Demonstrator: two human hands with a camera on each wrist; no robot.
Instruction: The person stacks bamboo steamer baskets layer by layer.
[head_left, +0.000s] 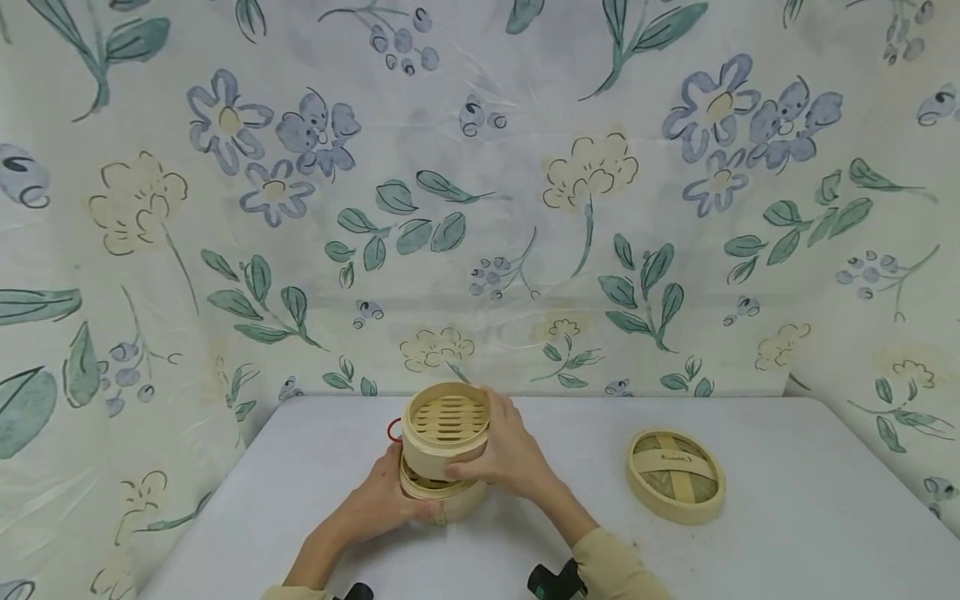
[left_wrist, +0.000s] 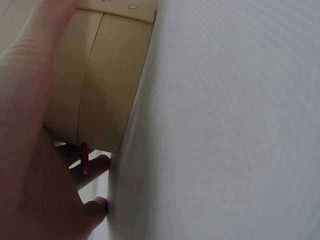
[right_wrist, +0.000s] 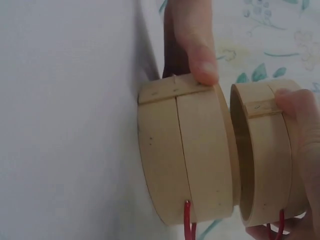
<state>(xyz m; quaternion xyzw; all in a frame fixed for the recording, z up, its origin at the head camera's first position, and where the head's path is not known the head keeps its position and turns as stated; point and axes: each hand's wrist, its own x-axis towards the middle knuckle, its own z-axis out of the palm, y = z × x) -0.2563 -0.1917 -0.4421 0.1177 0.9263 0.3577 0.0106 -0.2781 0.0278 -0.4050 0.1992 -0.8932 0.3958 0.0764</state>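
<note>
Lower centre of the frame, the left hand grips the lower basket on the table, thumb across its front, seemingly to steady it. Just over it, the upper basket shows a gap between the 2 in the right wrist view; the right hand clasps its right side, thumb in front, apparently bearing its weight. Lower right, the lid lies well apart, strap side up

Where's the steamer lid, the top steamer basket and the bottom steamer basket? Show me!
Bamboo steamer lid (head_left: pixel 677 462): head view, on the strip across its top.
Top bamboo steamer basket (head_left: pixel 447 428): head view, on its slatted floor.
Bottom bamboo steamer basket (right_wrist: pixel 200 155): right wrist view, on its outer wall.
</note>
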